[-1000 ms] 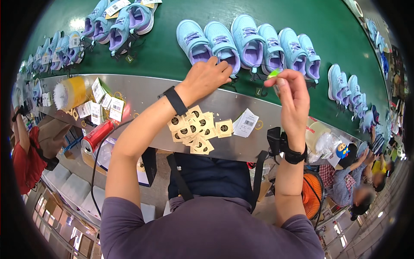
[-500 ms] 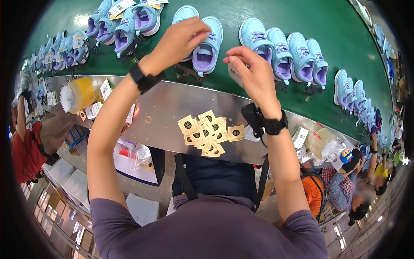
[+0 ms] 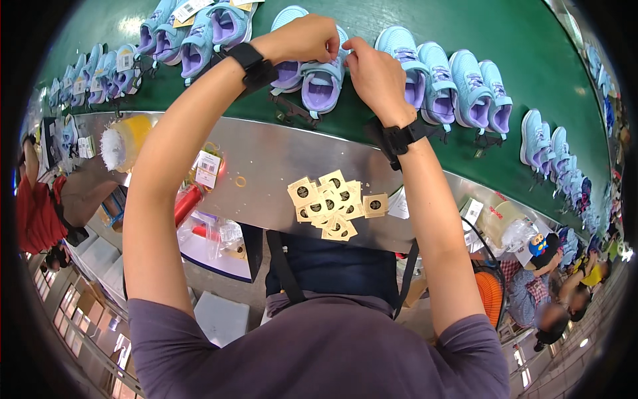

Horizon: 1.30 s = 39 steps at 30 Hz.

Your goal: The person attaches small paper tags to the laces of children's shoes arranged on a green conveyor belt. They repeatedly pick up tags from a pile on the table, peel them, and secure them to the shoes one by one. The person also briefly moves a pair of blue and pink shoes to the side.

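Observation:
My left hand is closed in a pinch above the toe of a light blue shoe with a lilac lining. Just right of it, my right hand pinches too, its fingertips close to the left ones beside the same shoe. Whatever the fingers hold is too small or hidden to make out. The other shoe of this pair stands partly behind my left hand and wrist. Black bands circle both wrists. A spread pile of tan square cards, each with a dark round mark, lies on the metal ledge below.
More blue shoes stand in rows on the green conveyor belt. Along the metal ledge lie a yellow roll, a white label card and a rubber band. Other people work at both sides; an orange fan stands right.
Both hands have moved farther over the shoe and their fingertips have come together. The white tag seen in my right hand no longer shows. The left forearm has swung outward.

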Tool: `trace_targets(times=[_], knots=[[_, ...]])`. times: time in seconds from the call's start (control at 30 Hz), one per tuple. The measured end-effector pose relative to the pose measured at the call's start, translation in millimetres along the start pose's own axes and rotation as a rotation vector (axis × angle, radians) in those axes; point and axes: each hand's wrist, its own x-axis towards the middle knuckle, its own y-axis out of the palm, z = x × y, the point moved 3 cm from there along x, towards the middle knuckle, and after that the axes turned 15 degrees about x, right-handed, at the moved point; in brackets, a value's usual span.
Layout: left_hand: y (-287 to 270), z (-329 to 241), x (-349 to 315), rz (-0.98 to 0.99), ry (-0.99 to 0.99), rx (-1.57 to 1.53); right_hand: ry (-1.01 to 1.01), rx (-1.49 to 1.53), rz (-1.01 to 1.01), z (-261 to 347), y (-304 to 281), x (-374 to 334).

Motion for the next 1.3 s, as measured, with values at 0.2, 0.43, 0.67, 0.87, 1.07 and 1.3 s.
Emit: trace_targets(times=[0.2,0.43,0.67,0.87,1.07,1.3], knots=[[3,3,-15,-0.161,-0.181,-0.225,-0.06,-0.055,0.093,3,-12,1],[10,5,-15,-0.277,-0.187,-0.192,-0.171,-0.039,-0.099,10,-3,10],[14,-4,-32,-0.409,-0.302,-0.226,-0.155,0.467,-0.198,5,-15,24],[23,11,-55,-0.323,-0.368,-1.288,0.174,1.059,0.072,15,-23,26],[25,8,-60,-0.459,-0.407,-1.186,0.175,1.1,0.152,19,-24,37],[27,17,-64,-0.581,-0.37,-1.242,0.038,0.946,0.129,23,-2,45]])
